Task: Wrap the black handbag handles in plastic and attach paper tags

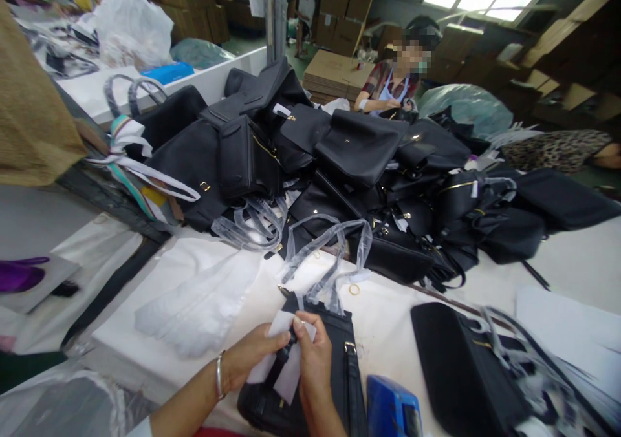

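A black handbag (pixel 342 359) lies on the white table in front of me, with plastic-wrapped handles (pixel 334 269) stretching away from its top edge. Over it my left hand (pixel 252 354) and my right hand (pixel 314 356) meet, both with pinched fingers on a narrow black strap (pixel 277 367). A piece of white paper (pixel 291 382) lies beneath the strap and shows on both sides of it. The fingertips partly cover where strap and paper meet. A second strap with a gold buckle (pixel 350 347) runs down the bag's right side.
A large heap of black bags (pixel 359 146) fills the table's far side. Close on the right are a blue object (pixel 392 405) and another black bag (pixel 460 366). White tissue (pixel 194 308) lies to the left. Across the heap a person (pixel 388 88) handles a bag.
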`<state>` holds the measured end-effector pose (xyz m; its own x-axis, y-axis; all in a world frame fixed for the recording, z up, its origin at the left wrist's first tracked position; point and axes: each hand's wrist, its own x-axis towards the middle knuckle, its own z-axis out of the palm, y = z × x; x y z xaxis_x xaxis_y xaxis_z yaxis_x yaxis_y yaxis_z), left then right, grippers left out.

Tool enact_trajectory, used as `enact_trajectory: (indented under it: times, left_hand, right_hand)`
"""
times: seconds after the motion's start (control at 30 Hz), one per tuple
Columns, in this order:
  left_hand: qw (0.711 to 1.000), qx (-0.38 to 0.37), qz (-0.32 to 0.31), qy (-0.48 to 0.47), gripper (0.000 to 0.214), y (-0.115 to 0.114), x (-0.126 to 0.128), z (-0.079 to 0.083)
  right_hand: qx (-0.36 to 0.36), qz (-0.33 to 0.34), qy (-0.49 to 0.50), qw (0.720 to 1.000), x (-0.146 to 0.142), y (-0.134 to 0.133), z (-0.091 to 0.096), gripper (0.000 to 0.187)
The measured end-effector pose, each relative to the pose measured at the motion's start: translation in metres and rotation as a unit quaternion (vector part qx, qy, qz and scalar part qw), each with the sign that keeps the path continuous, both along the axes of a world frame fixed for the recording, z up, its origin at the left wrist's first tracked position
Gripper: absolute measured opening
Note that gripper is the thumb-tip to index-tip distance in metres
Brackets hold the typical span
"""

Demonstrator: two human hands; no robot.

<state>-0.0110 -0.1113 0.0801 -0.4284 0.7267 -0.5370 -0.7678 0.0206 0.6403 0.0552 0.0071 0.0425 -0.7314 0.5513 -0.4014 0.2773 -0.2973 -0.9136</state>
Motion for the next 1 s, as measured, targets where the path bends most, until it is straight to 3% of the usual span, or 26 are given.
enact_trajectory:
  times: [0.17,0.27,0.33,0.4,0.47,0.57,0.73,0.93,1.0]
  left_hand:
    - [0.991,-0.078,0.072,0.079,0.039,0.018,0.014,-0.002]
    - [0.984,-0.098,0.103,0.109,0.04,0.023,0.02,-0.005]
    - [0.984,-0.095,0.103,0.113,0.04,0.023,0.019,-0.005]
    - [0.985,-0.09,0.095,0.11,0.038,0.022,0.016,-0.002]
    - [0.986,-0.087,0.088,0.111,0.037,0.02,0.014,0.0]
    - [0.984,-0.097,0.086,0.123,0.035,0.019,0.014,-0.001]
    - [0.981,-0.125,0.026,0.146,0.042,0.019,0.014,-0.004]
    - [0.934,-0.189,-0.018,0.302,0.042,0.023,0.013,0.008]
    - [0.934,-0.186,-0.014,0.304,0.042,0.024,0.014,0.008]
  right_hand:
    - [0.124,-0.001,-0.032,0.992,0.0,-0.002,0.002,0.025]
    - [0.148,0.005,-0.027,0.989,0.0,-0.003,0.008,0.027]
    - [0.076,0.015,-0.001,0.997,0.002,0.0,0.012,0.035]
    - [-0.065,0.024,0.04,0.997,0.007,0.005,0.015,0.047]
    - [-0.19,0.027,0.07,0.979,0.014,0.011,0.015,0.053]
    - [-0.238,0.052,0.073,0.967,0.021,0.015,0.011,0.049]
    - [-0.165,0.113,0.054,0.978,0.016,0.009,0.003,0.045]
    - [-0.013,0.147,0.036,0.988,0.005,0.02,0.014,0.032]
    - [0.018,0.142,0.021,0.99,0.005,0.023,0.017,0.031]
